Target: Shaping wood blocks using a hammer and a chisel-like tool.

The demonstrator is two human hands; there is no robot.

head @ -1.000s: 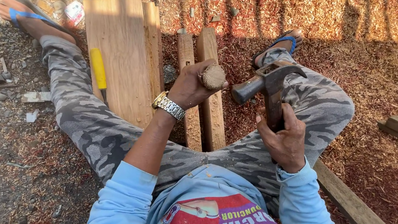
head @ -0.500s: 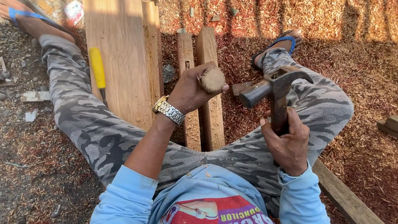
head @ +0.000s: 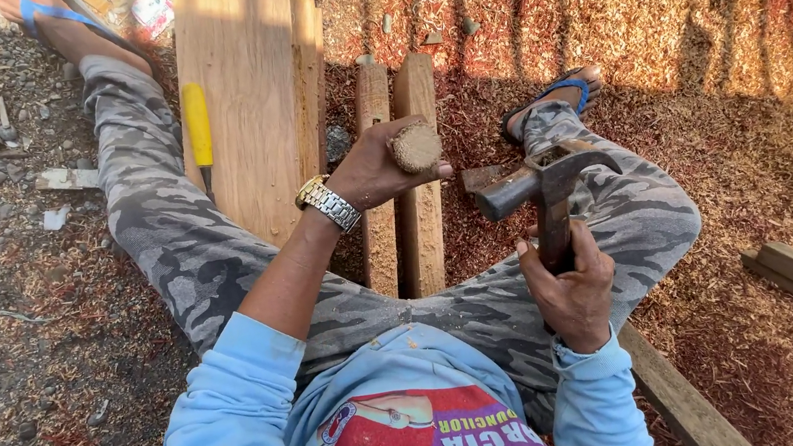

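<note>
The person wears a light blue shirt (head: 240, 424) with a colourful print, grey camouflage trousers (head: 177, 240), a metal watch (head: 329, 204) and blue sandals (head: 557, 92).

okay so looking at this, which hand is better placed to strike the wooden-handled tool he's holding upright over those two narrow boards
Right. The right hand grips the claw hammer, raised with its head level with the tool's round butt. The left hand is wrapped around that tool over the narrow boards, so it looks committed to steadying.
</note>
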